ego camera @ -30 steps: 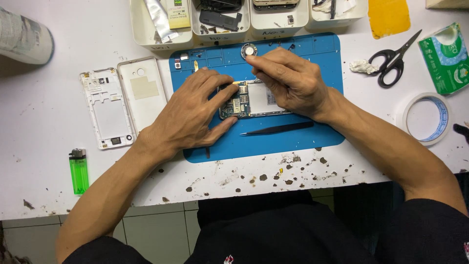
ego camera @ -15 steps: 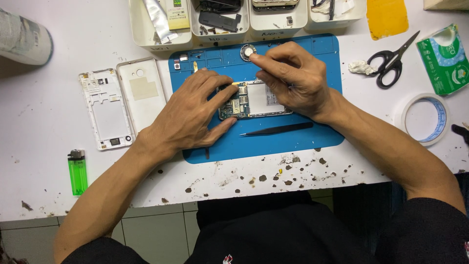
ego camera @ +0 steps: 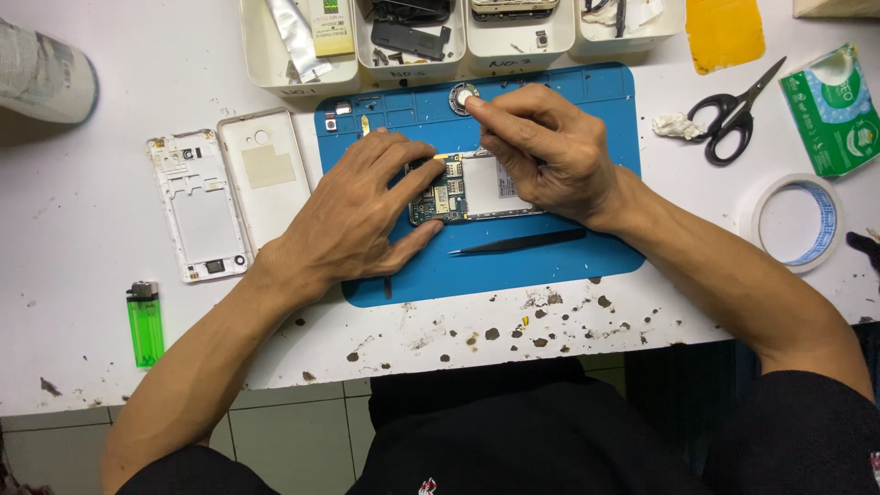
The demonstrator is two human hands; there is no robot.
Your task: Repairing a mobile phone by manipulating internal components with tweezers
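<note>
An opened phone (ego camera: 477,188), with its circuit board and metal shield bare, lies on a blue work mat (ego camera: 550,266). My left hand (ego camera: 357,215) grips the phone's left end between thumb and fingers. My right hand (ego camera: 550,151) lies over the phone's right part. Its pinched thumb and forefinger reach up to a small round metal part (ego camera: 458,96) at the mat's top edge. Black tweezers (ego camera: 518,242) lie on the mat just below the phone.
A white phone frame (ego camera: 197,215) and a white back cover (ego camera: 266,174) lie left of the mat, with a green lighter (ego camera: 145,323) nearer me. White parts bins (ego camera: 293,78) line the back. Right are scissors (ego camera: 733,115), a tape roll (ego camera: 796,223) and a green tissue pack (ego camera: 834,105).
My right hand's fingertips have moved up from the phone to the small round part at the mat's top edge. My left hand has stayed on the phone.
</note>
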